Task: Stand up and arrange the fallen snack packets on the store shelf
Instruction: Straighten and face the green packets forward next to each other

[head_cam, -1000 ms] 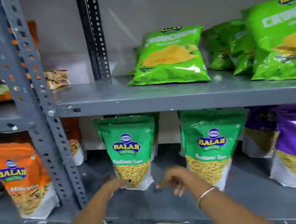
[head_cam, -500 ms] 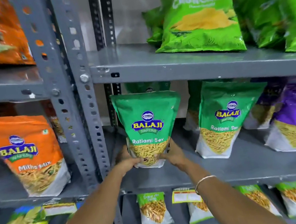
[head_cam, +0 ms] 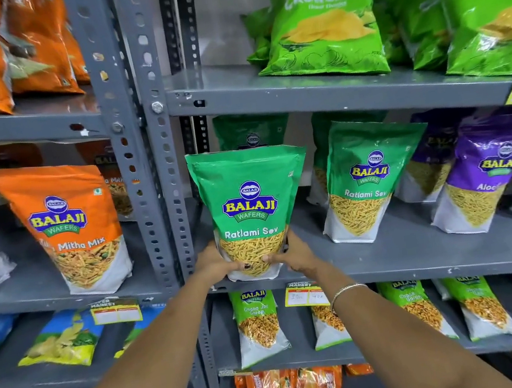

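Observation:
A green Ratlami Sev packet (head_cam: 250, 201) stands upright at the front left of the grey middle shelf (head_cam: 400, 260). My left hand (head_cam: 213, 263) grips its lower left corner and my right hand (head_cam: 293, 253) grips its lower right corner; a bangle sits on the right wrist. Behind it another green packet (head_cam: 250, 130) is partly hidden. A second Ratlami Sev packet (head_cam: 366, 177) stands to the right, leaning slightly. Purple packets (head_cam: 483, 169) stand further right.
Grey perforated uprights (head_cam: 160, 161) divide the shelving just left of my hands. An orange Mitha Mix packet (head_cam: 70, 228) stands on the left shelf. Lime chip bags (head_cam: 323, 27) lie on the shelf above. Smaller green packets (head_cam: 257, 323) and price tags (head_cam: 304, 294) sit below.
My hands went from open in front of the shelf to gripping the packet's base. The packet now stands straighter, and the view has moved closer and lower.

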